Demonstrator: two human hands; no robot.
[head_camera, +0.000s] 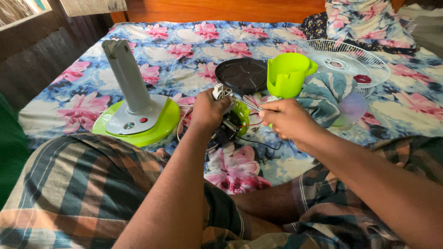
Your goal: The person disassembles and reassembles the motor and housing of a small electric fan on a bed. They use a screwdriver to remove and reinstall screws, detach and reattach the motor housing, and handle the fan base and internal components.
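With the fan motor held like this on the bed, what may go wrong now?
The screwdriver in the right hand points toward the left hand gripping the motor; a slip might jab it. Thin wires trail loose and may snag. Any small screw dropped on the patterned bedsheet would be hard to find.

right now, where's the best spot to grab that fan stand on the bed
Probably the grey column, gripped around its middle from the side. It rises tilted from the wide green base, which is too broad and flat for one hand. Both the left hand and right hand are busy on the motor assembly.
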